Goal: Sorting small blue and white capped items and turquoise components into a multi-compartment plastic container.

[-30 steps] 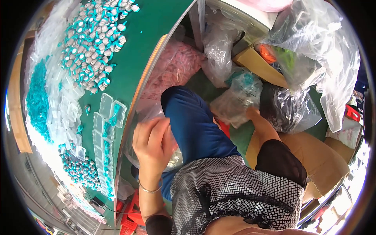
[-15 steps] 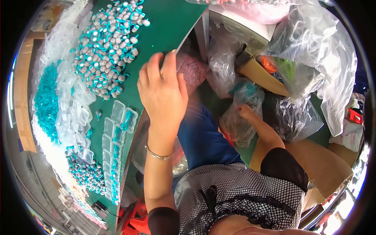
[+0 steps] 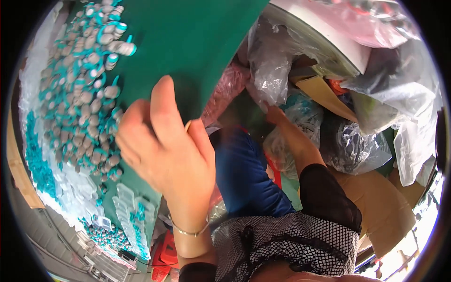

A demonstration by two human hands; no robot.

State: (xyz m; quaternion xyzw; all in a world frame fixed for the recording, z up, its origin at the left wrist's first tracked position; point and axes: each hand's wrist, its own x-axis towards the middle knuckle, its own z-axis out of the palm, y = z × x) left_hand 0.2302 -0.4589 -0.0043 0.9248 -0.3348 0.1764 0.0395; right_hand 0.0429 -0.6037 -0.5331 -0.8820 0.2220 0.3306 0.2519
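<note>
My left hand, a bracelet on its wrist, reaches over the green tabletop near its edge. Its index finger points forward and the thumb stands apart, with nothing visibly held. Just left of its fingers spreads a heap of small grey-and-teal beaded pieces. Lower down, my right hand is closed at the lower end of a clear plastic bag hanging beside the table. The bag's plastic runs to the fingertips, which are partly hidden. Near that forearm lies another clear bag with teal contents.
Clear plastic boxes with teal strands lie along the table's near edge. Farther left are a teal pile and more clear boxes. A cardboard box, a dark bag and a pink bag crowd the floor area.
The view has shifted closer to the tabletop. My left hand has moved left over the table toward the heap. My right hand has moved from the teal bag up to the hanging clear bag.
</note>
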